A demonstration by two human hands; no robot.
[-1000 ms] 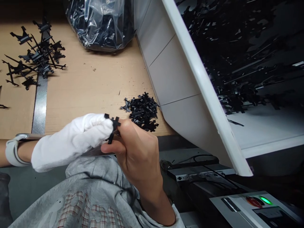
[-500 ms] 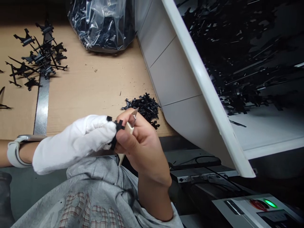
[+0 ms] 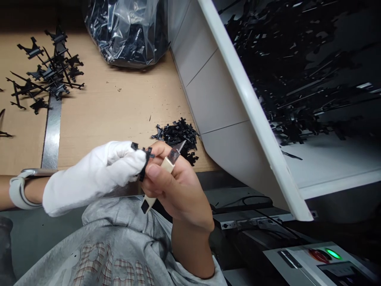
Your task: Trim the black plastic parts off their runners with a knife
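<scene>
My left hand [image 3: 92,178], in a white cloth glove, pinches a small black plastic moulded part [image 3: 145,161] at its fingertips. My right hand [image 3: 175,190] is bare and grips a craft knife [image 3: 168,165] with a cream handle. The knife's bare blade points up and to the right, just beside the black part. The right thumb lies right against the part's lower end. A loose pile of black plastic pieces [image 3: 177,137] lies on the cardboard beyond my right hand.
Black moulded sprues [image 3: 50,69] lie at far left on the cardboard-topped bench [image 3: 113,107], which a metal strip [image 3: 52,135] crosses. A clear bag of black parts [image 3: 127,33] stands behind. A white bin [image 3: 226,99] full of black pieces rises at right; a control panel [image 3: 315,258] sits low right.
My right hand has turned, bringing the knife's blade and handle into fuller view, with the blade now pointing up and right. The black part stays pinched in my left hand.
</scene>
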